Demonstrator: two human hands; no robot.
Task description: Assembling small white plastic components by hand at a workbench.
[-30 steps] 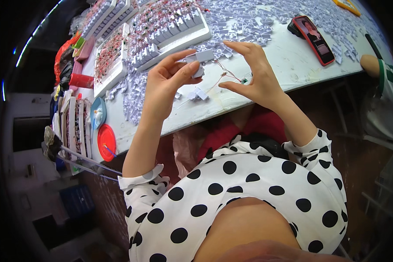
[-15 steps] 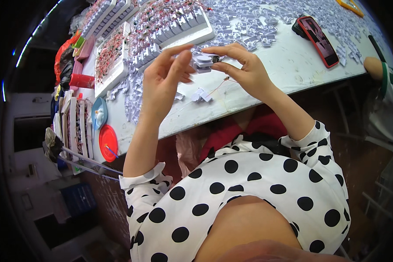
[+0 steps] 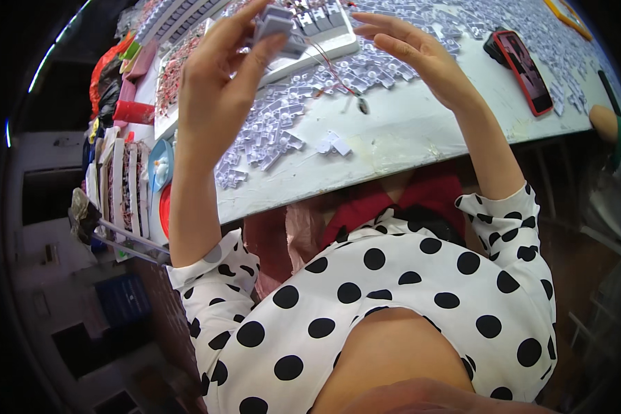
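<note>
White worktop (image 3: 407, 138) is crowded; left hand (image 3: 217, 90) pinches a grey part (image 3: 276, 27), right hand (image 3: 421, 58) spread at 3 o'clock. Thin wire (image 3: 331, 69) could snag and pull out.

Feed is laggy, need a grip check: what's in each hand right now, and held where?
The left hand pinches a small grey plastic part by its sides between thumb and fingertips. The right hand is open, holding nothing.

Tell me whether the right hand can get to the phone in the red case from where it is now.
Probably yes. The right hand is raised open over the white table, and the phone in the red case lies flat to its right. Only small grey plastic parts lie scattered between them, nothing tall.
</note>
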